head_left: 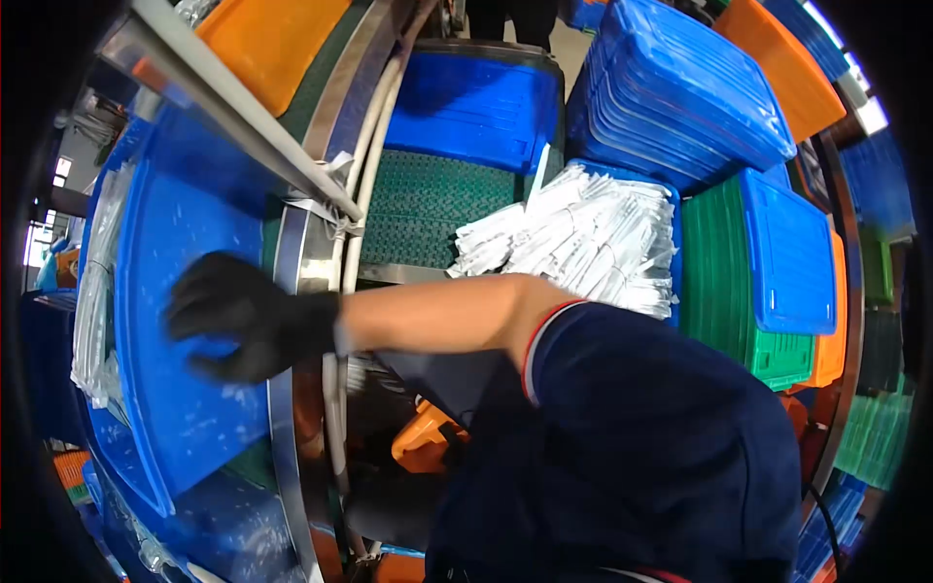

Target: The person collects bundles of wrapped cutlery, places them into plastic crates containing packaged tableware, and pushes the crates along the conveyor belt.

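The right hand [243, 311], in a black glove, is hovering over or resting on a broad blue plastic panel [209, 418]; blur is making it impossible to tell whether they are touching. Its grip is standing partly open, the fingers loosely curving and the thumb spreading away from them, and it is not visibly holding anything. I cannot tell the left hand's grip, which is lying out of view.

The panel is occupying the left side, beside a shiny metal rail [282, 418]; its smooth face is showing pale specks, and a raised lip is running along its outer edge. Beyond that lip, a long bundle in clear, crinkled plastic [97, 291] is catching the light.

Across the rail, a green belt [428, 209] is showing a dense, bumpy texture, with a ribbed blue lid [471, 107] lying on it. Next to the belt, slim white strips [593, 238] are filling a blue tray [676, 243] in crinkled, layered bundles. Behind the tray, glossy blue lids with rounded corners [690, 87] are nesting in a tall stack, while green plastic pieces [714, 282] are forming a tightly layered pile alongside. A smooth orange panel [272, 49] is lying at upper left.
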Tool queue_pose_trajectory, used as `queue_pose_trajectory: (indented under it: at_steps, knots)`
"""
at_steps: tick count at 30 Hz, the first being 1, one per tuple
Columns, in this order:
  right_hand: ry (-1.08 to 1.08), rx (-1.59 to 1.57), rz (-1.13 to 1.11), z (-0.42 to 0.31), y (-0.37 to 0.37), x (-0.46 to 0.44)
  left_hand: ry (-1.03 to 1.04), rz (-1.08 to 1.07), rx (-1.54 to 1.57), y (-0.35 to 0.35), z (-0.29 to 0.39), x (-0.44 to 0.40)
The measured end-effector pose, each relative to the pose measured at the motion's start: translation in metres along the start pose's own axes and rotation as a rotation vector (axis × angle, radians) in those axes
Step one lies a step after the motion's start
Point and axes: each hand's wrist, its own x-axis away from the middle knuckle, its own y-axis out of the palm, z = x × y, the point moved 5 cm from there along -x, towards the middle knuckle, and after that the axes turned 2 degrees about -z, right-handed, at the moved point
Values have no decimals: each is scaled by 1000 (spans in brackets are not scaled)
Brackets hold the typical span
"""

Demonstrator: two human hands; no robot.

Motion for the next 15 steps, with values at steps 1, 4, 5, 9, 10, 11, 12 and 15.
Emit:
queue_pose_trajectory:
  at_steps: [1, 4, 5, 9, 10, 11, 12, 15]
  knots:
    - [69, 57, -102, 4, -46, 22, 6, 1, -3, -6, 6, 0]
    - [367, 522, -515, 41, -187, 125, -87, -82, 170, -16, 17, 20]
    - [392, 659, -588, 40, -240, 138, -87, -113, 229, 15, -17, 26]
    - [835, 1027, -1378, 57, -395, 221, -148, -75, 103, -14, -2, 49]
    - [851, 1001, -1478, 50, -410, 225, -105, -38, 162, -21, 5, 54]
    - [868, 967, -1580, 45, -423, 236, -132, -57, 181, -25, 6, 58]
    - [875, 1033, -1594, 39, -428, 241, -159, -79, 200, -26, 2, 62]
    - [1038, 1050, -1705, 39, -420, 248, -92, -4, 267, 9, -5, 62]
